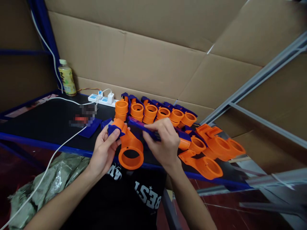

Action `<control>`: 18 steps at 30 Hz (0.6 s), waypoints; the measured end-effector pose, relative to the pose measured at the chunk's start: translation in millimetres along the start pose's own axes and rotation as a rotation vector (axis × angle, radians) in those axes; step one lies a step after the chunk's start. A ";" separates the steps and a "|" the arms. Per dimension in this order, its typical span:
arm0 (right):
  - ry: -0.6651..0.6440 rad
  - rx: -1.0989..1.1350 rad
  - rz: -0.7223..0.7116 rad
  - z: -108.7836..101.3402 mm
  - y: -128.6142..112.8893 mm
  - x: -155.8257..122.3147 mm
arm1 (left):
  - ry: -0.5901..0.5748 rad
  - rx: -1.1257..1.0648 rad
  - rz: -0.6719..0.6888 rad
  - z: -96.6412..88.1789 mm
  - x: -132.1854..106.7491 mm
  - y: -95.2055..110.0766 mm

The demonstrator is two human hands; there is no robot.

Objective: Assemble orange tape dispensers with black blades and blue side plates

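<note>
My left hand (105, 148) is closed around the upper end of an orange tape dispenser (130, 143), its thumb on a dark blue piece fitted there. The dispenser's round ring hangs down toward me. To the right, my right hand (164, 140) pinches a long dark blue plastic piece (136, 124) between thumb and fingers, a little apart from the dispenser's ring. Part of that piece is hidden behind the fingers. Behind my hands stands a row of orange rings with blue parts (151, 111). Beside my right hand lie more orange dispensers (206, 166), one without visible blue parts.
On the black table (48, 118), a blue flat piece (89, 129) lies at left, next to a blurred-out patch. A white power strip (103, 99) and a yellow-labelled bottle (67, 78) stand behind. A white cable (59, 147) crosses the table's front edge. Cardboard walls enclose the back.
</note>
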State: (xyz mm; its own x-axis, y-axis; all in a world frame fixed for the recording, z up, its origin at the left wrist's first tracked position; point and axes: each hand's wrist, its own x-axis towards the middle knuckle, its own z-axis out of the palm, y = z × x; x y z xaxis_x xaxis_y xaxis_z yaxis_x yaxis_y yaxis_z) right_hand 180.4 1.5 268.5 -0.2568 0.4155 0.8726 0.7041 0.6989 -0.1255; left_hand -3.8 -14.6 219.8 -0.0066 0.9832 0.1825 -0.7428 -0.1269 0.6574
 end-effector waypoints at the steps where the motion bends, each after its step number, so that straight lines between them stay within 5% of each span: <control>1: -0.009 -0.021 -0.045 -5.8 -5.1 -6.4 | 0.002 0.004 -0.010 0.8 0.4 -2.2; 6: -0.064 -0.113 -0.184 -13.9 -18.6 -22.1 | 0.013 -0.005 -0.057 1.1 1.2 -12.7; 18: -0.184 -0.114 -0.136 -24.4 -25.8 -26.0 | -0.009 0.081 -0.035 -2.2 -4.1 -13.9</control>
State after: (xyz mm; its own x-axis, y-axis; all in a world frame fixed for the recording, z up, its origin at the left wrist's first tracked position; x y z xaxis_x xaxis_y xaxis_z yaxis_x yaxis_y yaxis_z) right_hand 185.0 -41.6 260.6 -0.4635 0.4285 0.7756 0.7223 0.6897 0.0506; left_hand 5.0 -16.6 208.3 0.0250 0.9861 0.1644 -0.6861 -0.1026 0.7202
